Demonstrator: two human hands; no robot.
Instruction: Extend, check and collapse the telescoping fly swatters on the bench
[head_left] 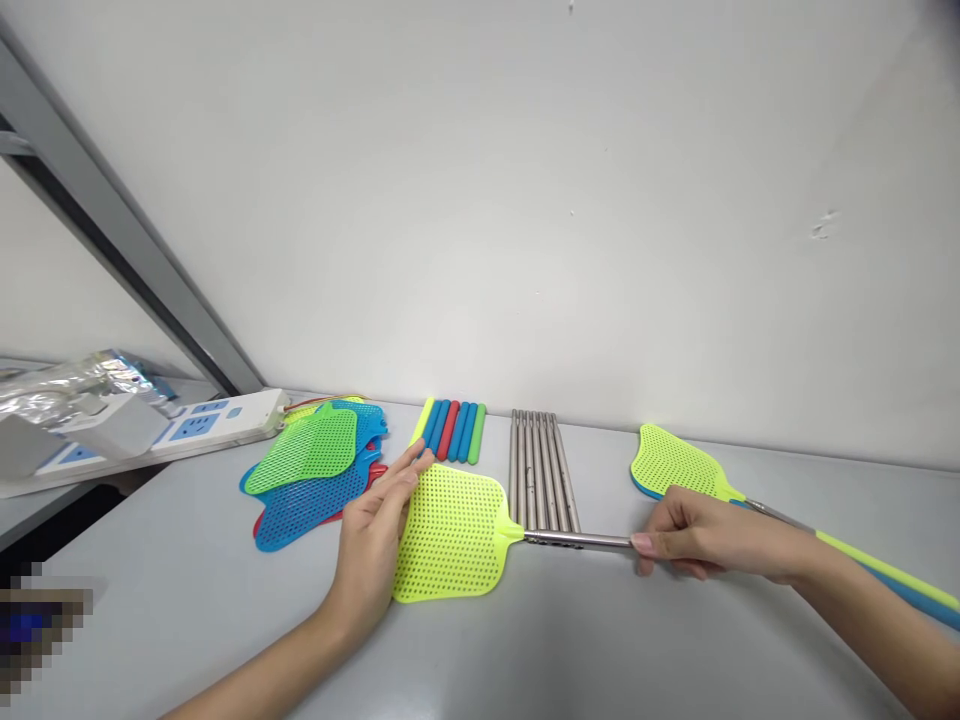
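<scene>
A yellow fly swatter head point(454, 530) with a perforated face is in the middle, joined or touching at its neck to a metal rod point(585, 540). My left hand point(375, 530) rests against the head's left edge, its fingers stretched out and not wrapped round it. The rod's right end is pinched between the thumb and fingers of my right hand point(694, 535). Behind the rod lies a row of several metal rods point(541, 465). Several coloured handle tubes point(451, 432) in yellow, blue, red and green lie side by side behind the yellow head.
Blue, green and red swatter heads point(311, 500) are piled at left. At right, a yellow swatter point(675, 462) with a rod and handle lies over a blue one. A white power strip point(225, 430) and plastic packaging point(82, 385) sit far left. A wall point(525, 200) rises behind the table.
</scene>
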